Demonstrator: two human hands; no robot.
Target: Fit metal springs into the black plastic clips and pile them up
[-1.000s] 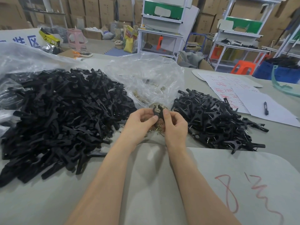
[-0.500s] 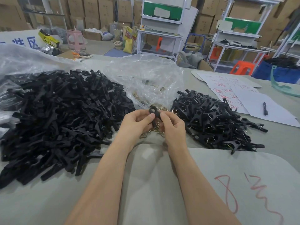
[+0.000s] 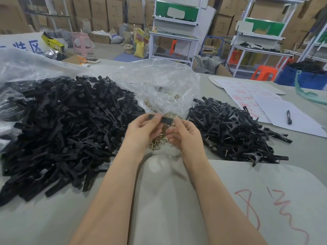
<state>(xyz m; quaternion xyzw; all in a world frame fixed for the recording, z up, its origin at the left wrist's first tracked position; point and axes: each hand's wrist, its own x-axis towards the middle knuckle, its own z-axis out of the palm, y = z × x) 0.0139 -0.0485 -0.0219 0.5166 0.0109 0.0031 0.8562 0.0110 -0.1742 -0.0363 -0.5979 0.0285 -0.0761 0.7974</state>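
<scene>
The left pile [image 3: 58, 129] of clips is plain black, and the single clip [image 3: 167, 120] above the springs [image 3: 159, 141] is black too. The right pile [image 3: 235, 133] is black with light metal wires showing. The springs are brass yellow. The bag [image 3: 159, 82] is clear. The counter [image 3: 309, 152] is pale grey-green. The mat [image 3: 230, 191] is pale grey with red marks. The paper [image 3: 276, 110] is white with red writing, and the pen [image 3: 288, 117] is black.

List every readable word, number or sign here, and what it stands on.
"装区", blue, on the white board at far left, cut off.
"8" and a squiggle, red, on the grey mat.
Red handwriting on the white sheets: illegible.
Black print on the yellow bag: too blurred.
</scene>
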